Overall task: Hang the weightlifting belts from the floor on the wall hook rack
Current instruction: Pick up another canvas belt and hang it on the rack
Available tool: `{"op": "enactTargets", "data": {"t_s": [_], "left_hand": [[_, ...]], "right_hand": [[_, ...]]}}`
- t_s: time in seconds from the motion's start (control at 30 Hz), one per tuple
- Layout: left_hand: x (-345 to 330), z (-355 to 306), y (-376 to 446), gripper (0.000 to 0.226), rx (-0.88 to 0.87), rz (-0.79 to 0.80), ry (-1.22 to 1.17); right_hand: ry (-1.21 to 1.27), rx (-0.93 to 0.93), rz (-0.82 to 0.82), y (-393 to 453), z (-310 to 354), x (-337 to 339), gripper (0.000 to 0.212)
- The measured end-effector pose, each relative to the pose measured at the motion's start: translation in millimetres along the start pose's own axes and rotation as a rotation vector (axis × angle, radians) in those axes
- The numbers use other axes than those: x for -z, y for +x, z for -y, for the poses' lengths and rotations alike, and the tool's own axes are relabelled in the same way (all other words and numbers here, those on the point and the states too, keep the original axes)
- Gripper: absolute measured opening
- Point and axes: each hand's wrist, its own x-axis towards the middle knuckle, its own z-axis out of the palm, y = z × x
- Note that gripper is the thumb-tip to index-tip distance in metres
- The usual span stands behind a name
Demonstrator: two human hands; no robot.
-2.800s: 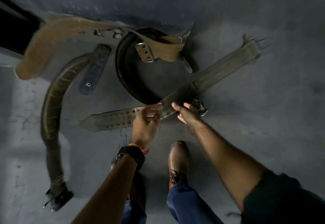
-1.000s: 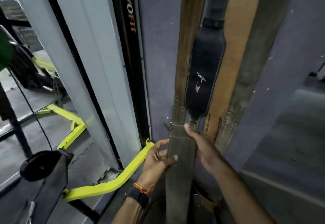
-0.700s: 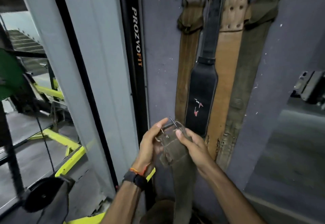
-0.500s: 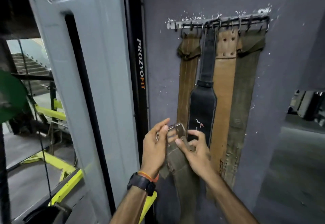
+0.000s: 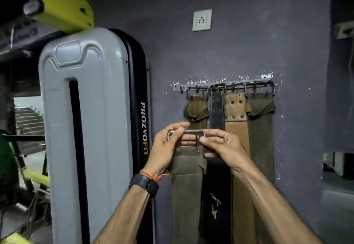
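Dark grey gym wall (image 5: 249, 42) with hook rack (image 5: 223, 86) carrying four belts. Left hand (image 5: 164, 148) and right hand (image 5: 224, 146) each pinch the buckle (image 5: 188, 134) of an olive belt (image 5: 186, 196) below the rack. Risk: the frame misses the crowded hooks and drops.

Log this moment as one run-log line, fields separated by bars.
step: hang belt | left hand: grips buckle | right hand: pinches buckle | olive belt: held below hook rack | hung: four belts

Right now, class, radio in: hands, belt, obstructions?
Left hand and right hand pinch the olive belt's buckle. Belt below hook rack, unhung. Four hung belts crowd the hooks.
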Motion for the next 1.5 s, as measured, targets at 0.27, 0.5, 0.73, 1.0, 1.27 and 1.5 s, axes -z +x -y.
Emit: {"op": "enactTargets", "data": {"t_s": [0.27, 0.5, 0.73, 1.0, 1.27, 1.5], "left_hand": [[27, -8, 106, 0.015, -0.077, -0.244, 0.129], [47, 21, 185, 0.016, -0.093, -0.373, 0.163], [82, 44, 280, 0.015, -0.128, -0.39, 0.025], [72, 90, 334, 0.017, -0.077, -0.325, -0.275], [63, 105, 357, 0.018, -0.145, -0.383, -0.18], [74, 116, 362, 0.008, -0.25, -0.397, -0.006]], "right_hand": [[0.062, 0.172, -0.143, 105, 22, -16, 0.015], [-0.11, 0.347, -0.235, 174, 21, -41, 0.018], [-0.376, 0.316, -0.21, 253, 63, -65, 0.029], [-0.821, 0.485, -0.159, 268, 25, -49, 0.08], [-1.141, 0.684, -0.467, 283, 7, -56, 0.039], [-1.462, 0.731, -0.439, 289, 3, -70, 0.044]]}}
